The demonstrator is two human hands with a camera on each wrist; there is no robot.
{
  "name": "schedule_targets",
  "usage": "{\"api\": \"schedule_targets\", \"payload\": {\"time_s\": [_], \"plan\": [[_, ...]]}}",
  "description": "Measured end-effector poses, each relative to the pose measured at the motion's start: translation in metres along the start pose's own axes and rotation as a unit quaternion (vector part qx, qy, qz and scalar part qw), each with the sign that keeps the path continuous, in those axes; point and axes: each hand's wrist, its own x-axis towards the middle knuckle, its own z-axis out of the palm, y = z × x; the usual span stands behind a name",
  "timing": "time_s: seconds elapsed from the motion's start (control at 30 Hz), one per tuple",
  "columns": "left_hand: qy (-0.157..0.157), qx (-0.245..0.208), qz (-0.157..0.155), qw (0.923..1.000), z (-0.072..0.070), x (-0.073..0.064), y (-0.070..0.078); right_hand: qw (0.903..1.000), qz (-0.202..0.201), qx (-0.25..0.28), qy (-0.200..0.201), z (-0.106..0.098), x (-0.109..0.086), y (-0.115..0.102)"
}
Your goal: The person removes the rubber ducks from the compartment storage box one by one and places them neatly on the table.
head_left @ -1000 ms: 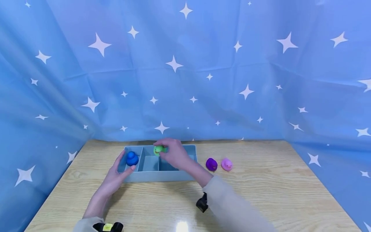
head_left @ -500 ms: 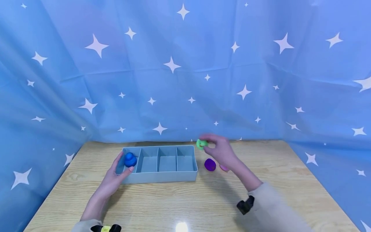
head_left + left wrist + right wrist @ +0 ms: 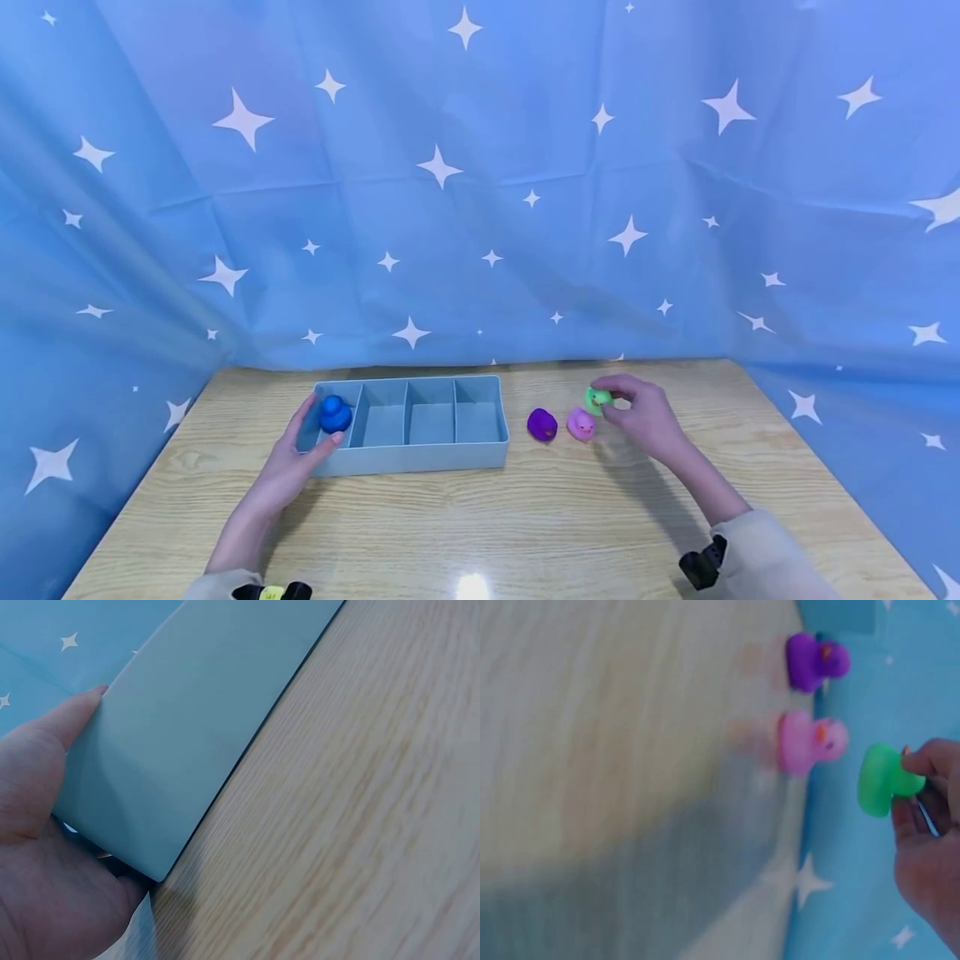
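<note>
My right hand (image 3: 647, 417) pinches a green rubber duck (image 3: 597, 401) between thumb and fingers. In the right wrist view the green duck (image 3: 889, 780) hangs above the table, held by its head. Beside it on the wood sit a pink rubber duck (image 3: 581, 425) and a purple rubber duck (image 3: 542, 425). My left hand (image 3: 288, 467) grips the left end of a grey-blue divided box (image 3: 420, 457), thumb on the front rim and fingers round the end. In the leftmost compartment is a blue rubber duck (image 3: 335, 415); the other compartments hold nothing.
The box stands on a light wooden table (image 3: 465, 533), left of the ducks. A blue curtain with white stars (image 3: 480, 208) hangs right behind the table and along both sides.
My right hand has carried the green duck from over the box's compartments rightward, past the purple duck, to beside the pink one. My left hand keeps its grip on the box.
</note>
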Motion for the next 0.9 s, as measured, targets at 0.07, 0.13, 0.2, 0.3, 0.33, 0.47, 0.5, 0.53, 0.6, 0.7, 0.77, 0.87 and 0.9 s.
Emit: {"api": "schedule_targets", "payload": {"time_s": [0.07, 0.13, 0.2, 0.3, 0.33, 0.47, 0.5, 0.53, 0.6, 0.7, 0.77, 0.87, 0.9], "plan": [[-0.001, 0.0, -0.002, 1.0, 0.0, 0.0, 0.0, 0.9999, 0.011, -0.005, -0.002, -0.003, -0.004, 0.008], [0.0, 0.001, -0.003, 1.0, 0.0, 0.0, 0.0, 0.9998, 0.018, -0.007, -0.01, -0.005, -0.007, 0.014], [0.0, 0.002, -0.005, 1.0, 0.0, -0.001, 0.0, 0.9995, 0.024, -0.008, -0.018, -0.006, -0.009, 0.02], [0.001, 0.003, -0.005, 1.0, -0.002, -0.001, 0.0, 0.9989, 0.033, -0.01, -0.031, -0.005, -0.012, 0.026], [0.001, 0.003, -0.006, 1.0, -0.002, -0.001, 0.001, 0.9987, 0.036, -0.011, -0.035, -0.005, -0.013, 0.028], [0.0, 0.003, -0.008, 1.0, -0.002, -0.002, 0.002, 0.9976, 0.05, -0.014, -0.047, -0.002, -0.017, 0.035], [0.0, 0.002, -0.008, 1.0, -0.002, -0.002, 0.002, 0.9975, 0.051, -0.013, -0.048, -0.001, -0.018, 0.036], [0.0, 0.002, -0.008, 1.0, -0.002, -0.002, 0.002, 0.9975, 0.05, -0.013, -0.049, -0.001, -0.019, 0.037], [0.0, 0.003, -0.007, 1.0, -0.002, -0.002, 0.003, 0.9978, 0.046, -0.012, -0.047, 0.001, -0.019, 0.038], [0.0, 0.003, -0.007, 1.0, -0.001, -0.002, 0.003, 0.9982, 0.035, -0.009, -0.047, 0.002, -0.02, 0.04], [-0.002, 0.001, -0.006, 1.0, -0.001, -0.001, 0.003, 0.9986, 0.028, -0.008, -0.044, 0.003, -0.022, 0.041], [-0.005, 0.0, -0.005, 1.0, 0.0, -0.001, 0.003, 0.999, 0.015, -0.008, -0.042, 0.003, -0.023, 0.043], [-0.004, 0.001, -0.004, 1.0, 0.0, -0.001, 0.003, 0.9991, 0.011, -0.007, -0.041, 0.002, -0.024, 0.044]]}}
